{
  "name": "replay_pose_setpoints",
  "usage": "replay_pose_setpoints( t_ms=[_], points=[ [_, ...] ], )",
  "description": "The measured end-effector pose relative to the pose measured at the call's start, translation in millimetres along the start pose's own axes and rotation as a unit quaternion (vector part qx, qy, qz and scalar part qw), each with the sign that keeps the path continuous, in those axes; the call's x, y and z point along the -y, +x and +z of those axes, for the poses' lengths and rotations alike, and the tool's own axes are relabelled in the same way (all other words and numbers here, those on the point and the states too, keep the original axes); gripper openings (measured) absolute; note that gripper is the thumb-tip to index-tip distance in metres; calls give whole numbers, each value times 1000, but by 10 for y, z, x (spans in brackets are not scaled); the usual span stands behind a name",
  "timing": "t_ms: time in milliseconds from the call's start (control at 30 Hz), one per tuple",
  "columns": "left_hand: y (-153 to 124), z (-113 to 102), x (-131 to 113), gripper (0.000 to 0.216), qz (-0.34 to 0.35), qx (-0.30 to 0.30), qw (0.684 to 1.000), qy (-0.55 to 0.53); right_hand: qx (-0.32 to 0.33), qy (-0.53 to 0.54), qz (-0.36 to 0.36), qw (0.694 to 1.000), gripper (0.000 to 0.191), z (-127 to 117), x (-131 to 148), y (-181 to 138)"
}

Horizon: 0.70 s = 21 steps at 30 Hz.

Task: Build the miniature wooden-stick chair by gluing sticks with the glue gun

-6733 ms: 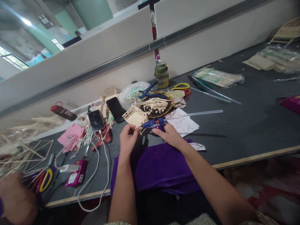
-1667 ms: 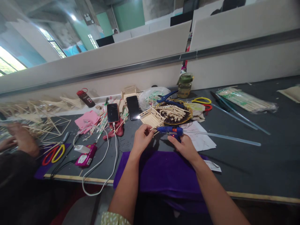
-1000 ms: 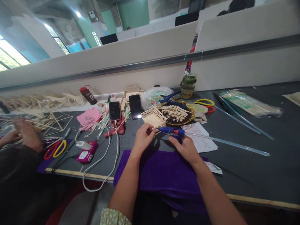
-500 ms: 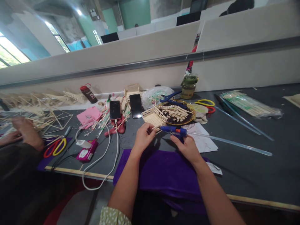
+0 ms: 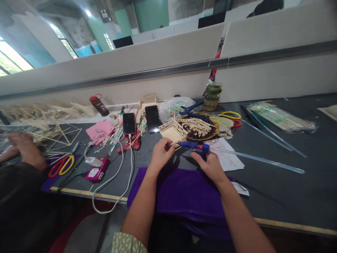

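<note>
My left hand [image 5: 162, 154] is closed on the near corner of a small tray-like model made of thin wooden sticks [image 5: 172, 131], with low railings along its sides. In my right hand [image 5: 209, 165] is a blue glue gun [image 5: 193, 146], its nozzle pointing left at the model's near corner, close to my left fingertips. A long clear glue stick [image 5: 258, 161] runs out of the gun's back to the right. Behind the gun, a dark round tray [image 5: 216, 131] with a yellow rim holds short cut sticks [image 5: 198, 126]. Whether the nozzle touches the wood I cannot tell.
Pliers [image 5: 191, 108], yellow-and-red scissors [image 5: 231, 116], a green-lidded jar [image 5: 212, 98] and bagged sticks [image 5: 281, 116] lie behind. Two phones [image 5: 129, 123] and a white cable [image 5: 131, 168] are left of centre. Purple cloth [image 5: 189, 193] drapes the front edge. At far left a co-worker's hands [image 5: 26, 147] are among stick frames.
My hands, the model and the glue gun hold almost the same place. The co-worker's hand at far left has shifted slightly left.
</note>
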<state>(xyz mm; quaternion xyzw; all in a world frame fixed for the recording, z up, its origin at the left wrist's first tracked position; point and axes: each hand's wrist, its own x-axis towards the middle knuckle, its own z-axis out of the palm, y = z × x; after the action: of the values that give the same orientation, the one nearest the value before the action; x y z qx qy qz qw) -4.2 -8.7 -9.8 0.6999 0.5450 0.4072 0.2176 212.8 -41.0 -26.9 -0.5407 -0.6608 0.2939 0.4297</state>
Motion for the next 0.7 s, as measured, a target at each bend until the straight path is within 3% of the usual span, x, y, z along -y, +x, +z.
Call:
replay_pose_setpoints(
  t_ms=[700],
  points=[
    [9,-7,-35,8,-4,1,1000,6,8,9,7,1000,41,-21,13,13]
  ],
)
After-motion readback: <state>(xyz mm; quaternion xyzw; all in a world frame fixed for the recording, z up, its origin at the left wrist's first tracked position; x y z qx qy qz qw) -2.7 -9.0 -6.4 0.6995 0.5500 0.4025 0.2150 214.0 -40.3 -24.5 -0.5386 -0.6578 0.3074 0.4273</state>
